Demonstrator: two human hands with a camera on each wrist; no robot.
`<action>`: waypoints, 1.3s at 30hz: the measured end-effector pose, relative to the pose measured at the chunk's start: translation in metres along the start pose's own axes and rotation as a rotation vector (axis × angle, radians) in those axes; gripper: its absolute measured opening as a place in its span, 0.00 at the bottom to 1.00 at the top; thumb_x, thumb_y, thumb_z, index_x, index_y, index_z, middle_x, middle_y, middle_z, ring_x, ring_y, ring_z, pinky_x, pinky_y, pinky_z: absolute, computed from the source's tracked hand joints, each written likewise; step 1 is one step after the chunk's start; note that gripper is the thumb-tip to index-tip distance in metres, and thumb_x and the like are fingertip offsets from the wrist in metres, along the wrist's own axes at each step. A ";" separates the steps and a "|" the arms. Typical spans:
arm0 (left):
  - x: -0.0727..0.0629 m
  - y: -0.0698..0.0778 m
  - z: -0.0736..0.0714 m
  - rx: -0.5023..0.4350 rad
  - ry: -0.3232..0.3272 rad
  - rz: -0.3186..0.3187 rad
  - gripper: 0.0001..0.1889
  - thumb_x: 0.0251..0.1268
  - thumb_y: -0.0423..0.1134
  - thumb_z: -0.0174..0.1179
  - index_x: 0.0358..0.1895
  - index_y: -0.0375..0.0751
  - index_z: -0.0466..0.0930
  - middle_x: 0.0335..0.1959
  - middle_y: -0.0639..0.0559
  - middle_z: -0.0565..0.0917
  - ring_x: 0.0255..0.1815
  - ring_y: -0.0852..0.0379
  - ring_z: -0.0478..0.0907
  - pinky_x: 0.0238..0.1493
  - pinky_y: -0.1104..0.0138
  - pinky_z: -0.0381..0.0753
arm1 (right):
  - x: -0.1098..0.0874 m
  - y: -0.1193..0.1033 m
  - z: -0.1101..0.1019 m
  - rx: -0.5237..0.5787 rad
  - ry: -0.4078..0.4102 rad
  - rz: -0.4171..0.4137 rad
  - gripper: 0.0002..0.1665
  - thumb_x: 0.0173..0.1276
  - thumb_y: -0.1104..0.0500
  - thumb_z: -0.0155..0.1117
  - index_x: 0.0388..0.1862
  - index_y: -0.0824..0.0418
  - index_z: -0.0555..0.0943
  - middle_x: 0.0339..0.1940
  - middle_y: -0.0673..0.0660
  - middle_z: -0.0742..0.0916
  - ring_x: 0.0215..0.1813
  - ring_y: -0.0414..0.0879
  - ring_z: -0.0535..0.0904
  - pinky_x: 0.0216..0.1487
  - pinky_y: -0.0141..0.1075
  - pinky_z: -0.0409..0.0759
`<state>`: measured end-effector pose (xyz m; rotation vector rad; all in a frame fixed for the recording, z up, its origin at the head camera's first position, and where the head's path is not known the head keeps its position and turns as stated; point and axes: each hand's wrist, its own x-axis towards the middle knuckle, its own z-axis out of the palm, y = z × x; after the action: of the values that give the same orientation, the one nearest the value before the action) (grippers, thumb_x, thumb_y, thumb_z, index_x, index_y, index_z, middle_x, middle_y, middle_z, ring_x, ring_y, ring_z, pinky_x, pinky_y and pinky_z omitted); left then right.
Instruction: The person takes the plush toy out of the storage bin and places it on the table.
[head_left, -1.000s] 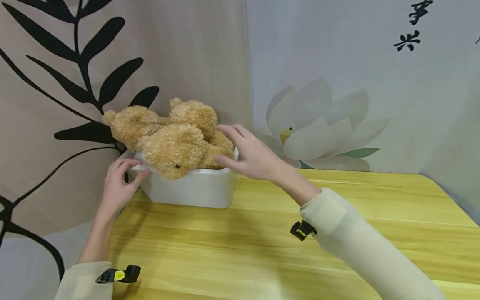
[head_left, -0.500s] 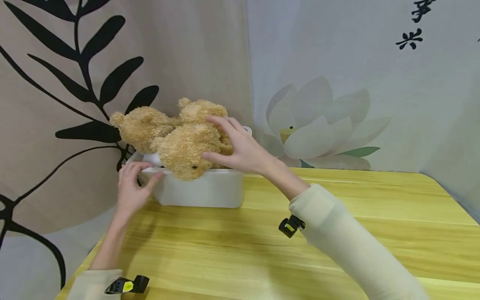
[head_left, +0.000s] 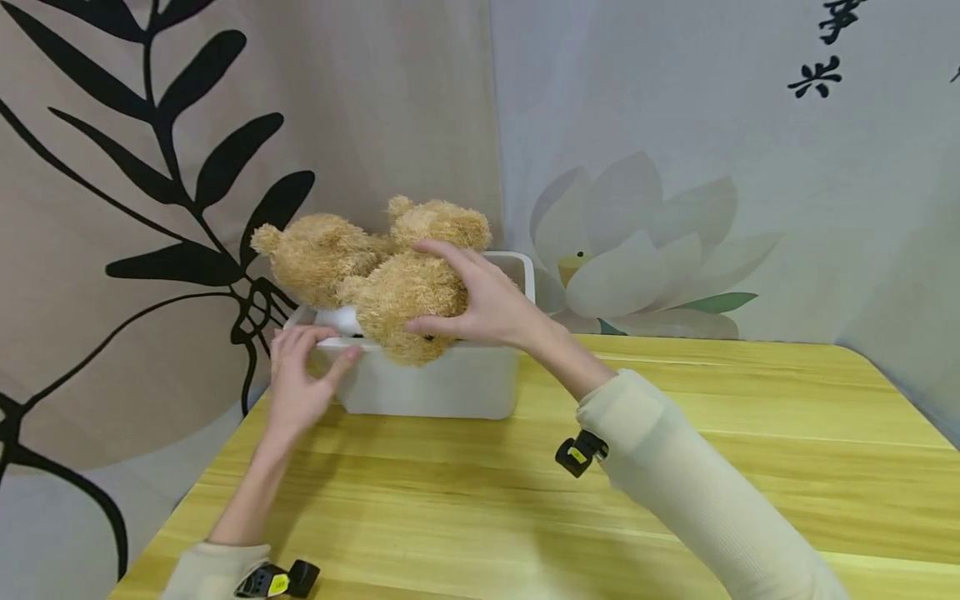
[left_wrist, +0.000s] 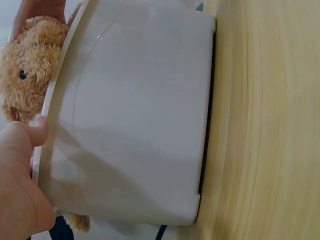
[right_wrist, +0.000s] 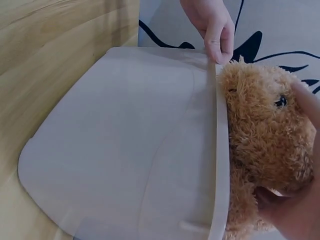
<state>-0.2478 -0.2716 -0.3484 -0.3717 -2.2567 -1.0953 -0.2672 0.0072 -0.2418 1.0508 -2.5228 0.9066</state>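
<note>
A white plastic bin (head_left: 435, 387) holds several tan plush teddy bears that bulge above its rim. My left hand (head_left: 300, 392) grips the bin's rim at its near left corner, thumb on the front wall and fingers over the edge. Around the head of the front teddy bear (head_left: 397, 292) my right hand (head_left: 491, 304) curves, thumb low near its eye and fingers across the top. In the right wrist view this bear's furry head (right_wrist: 265, 135) lies between thumb and fingers, just past the rim. Another bear (head_left: 318, 258) leans out at the left, and one more (head_left: 442, 221) sits behind.
The bin stands on a yellow wood-grain table (head_left: 465, 500), close to its left edge. Behind hangs a pale cloth (head_left: 637, 108) printed with a lotus and dark characters, and a beige one with black leaves (head_left: 217, 158). Something smooth and white (head_left: 341, 319) shows inside the bin.
The bin and its bears have slid to the right along the table, with my left hand moving along on the rim. My right hand has shifted slightly left and now overlaps the front bear's head.
</note>
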 end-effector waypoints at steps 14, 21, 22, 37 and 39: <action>0.001 0.021 0.034 -0.005 -0.032 0.019 0.19 0.62 0.38 0.70 0.49 0.28 0.78 0.53 0.34 0.77 0.70 0.36 0.59 0.76 0.47 0.30 | -0.018 0.014 -0.011 -0.017 0.053 0.039 0.58 0.50 0.49 0.83 0.78 0.51 0.63 0.70 0.51 0.77 0.68 0.49 0.72 0.66 0.50 0.70; 0.002 0.033 0.051 -0.018 -0.050 0.040 0.20 0.61 0.39 0.71 0.49 0.28 0.78 0.54 0.35 0.80 0.70 0.37 0.61 0.76 0.47 0.30 | -0.031 0.022 -0.019 -0.013 0.123 0.050 0.54 0.48 0.52 0.81 0.75 0.51 0.67 0.70 0.51 0.77 0.68 0.50 0.73 0.66 0.49 0.70; 0.003 0.035 0.054 -0.019 -0.047 0.057 0.20 0.61 0.39 0.71 0.49 0.28 0.78 0.53 0.35 0.80 0.69 0.37 0.61 0.76 0.47 0.30 | -0.033 0.024 -0.021 -0.011 0.131 0.049 0.54 0.48 0.52 0.81 0.75 0.52 0.67 0.70 0.51 0.77 0.69 0.50 0.73 0.66 0.49 0.70; 0.006 0.056 0.091 -0.028 0.009 0.213 0.18 0.59 0.42 0.72 0.44 0.31 0.81 0.46 0.38 0.85 0.57 0.38 0.72 0.77 0.47 0.39 | -0.058 0.044 -0.046 0.040 0.216 0.055 0.52 0.47 0.60 0.81 0.73 0.55 0.69 0.68 0.54 0.78 0.64 0.51 0.76 0.62 0.48 0.74; 0.008 0.058 0.094 -0.026 0.008 0.210 0.18 0.58 0.41 0.72 0.43 0.31 0.81 0.45 0.38 0.85 0.56 0.38 0.72 0.76 0.46 0.41 | -0.061 0.046 -0.050 0.040 0.231 0.045 0.52 0.47 0.60 0.81 0.73 0.56 0.69 0.69 0.55 0.78 0.63 0.51 0.77 0.62 0.47 0.74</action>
<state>-0.2629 -0.1617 -0.3533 -0.5989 -2.1417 -1.0153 -0.2572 0.0973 -0.2514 0.8497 -2.3536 1.0314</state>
